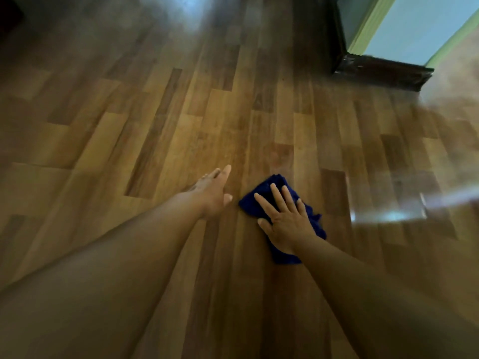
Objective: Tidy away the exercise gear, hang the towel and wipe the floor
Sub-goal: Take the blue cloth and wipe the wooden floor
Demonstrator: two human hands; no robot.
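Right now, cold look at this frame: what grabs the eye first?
The dark blue cloth low and centre-right on the wooden plank floor, pressed flat under the right hand with fingers spread. Just left of it, the left hand reaches forward, open and empty. Top right, a dark door frame edges a bright opening.

No readable text, labels, brands, numbers or signs appear anywhere in the view.
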